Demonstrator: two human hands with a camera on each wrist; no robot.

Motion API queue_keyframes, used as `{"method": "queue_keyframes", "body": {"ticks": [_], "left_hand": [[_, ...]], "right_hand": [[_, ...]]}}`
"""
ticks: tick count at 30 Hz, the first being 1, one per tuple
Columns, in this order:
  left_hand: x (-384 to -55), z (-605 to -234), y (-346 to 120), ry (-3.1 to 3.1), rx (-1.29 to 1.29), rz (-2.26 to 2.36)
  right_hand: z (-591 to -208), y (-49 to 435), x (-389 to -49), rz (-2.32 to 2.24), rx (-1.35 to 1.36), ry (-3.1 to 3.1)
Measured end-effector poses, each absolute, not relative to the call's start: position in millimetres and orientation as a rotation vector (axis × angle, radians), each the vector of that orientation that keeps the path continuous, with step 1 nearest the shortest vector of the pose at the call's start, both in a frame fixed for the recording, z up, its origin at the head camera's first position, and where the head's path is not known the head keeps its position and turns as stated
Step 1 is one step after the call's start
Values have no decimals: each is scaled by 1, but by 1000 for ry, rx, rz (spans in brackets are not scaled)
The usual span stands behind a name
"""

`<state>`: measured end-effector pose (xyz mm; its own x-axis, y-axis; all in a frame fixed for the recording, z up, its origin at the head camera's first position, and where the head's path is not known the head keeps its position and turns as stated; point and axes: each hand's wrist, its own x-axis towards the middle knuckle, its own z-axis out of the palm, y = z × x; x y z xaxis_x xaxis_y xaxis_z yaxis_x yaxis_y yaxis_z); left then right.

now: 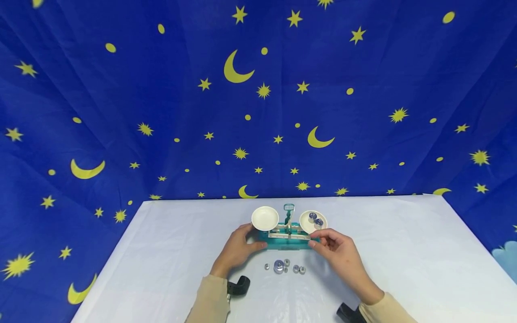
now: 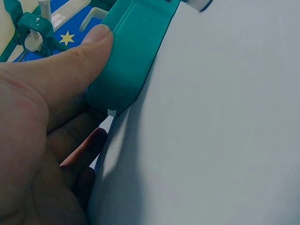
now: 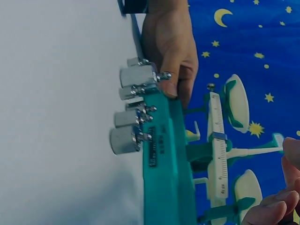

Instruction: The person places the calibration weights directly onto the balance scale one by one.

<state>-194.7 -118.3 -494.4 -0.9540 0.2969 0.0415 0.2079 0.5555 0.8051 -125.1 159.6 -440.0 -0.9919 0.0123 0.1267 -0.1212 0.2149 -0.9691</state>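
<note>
A green balance scale (image 1: 278,246) stands on the table, with a graduated white beam (image 3: 218,154) and two cream pans. Two metal weights (image 1: 318,222) sit in the right pan (image 1: 307,227); the left pan (image 1: 265,218) holds nothing. My left hand (image 1: 237,249) grips the left end of the base (image 2: 133,51), thumb on its front and fingers behind. At the beam's right end is my right hand (image 1: 341,253), its thumb and loosely bent forefinger apart with nothing visible between them. Whether the fingertips touch the beam, I cannot tell.
Several knobbed metal weights of different sizes, the largest one (image 1: 279,267) among them, stand on the white table (image 1: 169,269) before the scale. A blue cloth (image 1: 194,112) with yellow moons and stars hangs behind. Black wrist mounts (image 1: 239,286) sit below both hands.
</note>
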Motion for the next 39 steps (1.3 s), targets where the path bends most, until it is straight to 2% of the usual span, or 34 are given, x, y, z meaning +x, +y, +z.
{"method": "queue_keyframes", "body": {"ticks": [25,39], "left_hand": [[-194,-492,-118,2675,416,1357],[-195,-493,-118,2676,428,1373]], "right_hand": [[-464,156,-125,1884,408,-2729],[-475,159,-131,1929,400,-2840]]}}
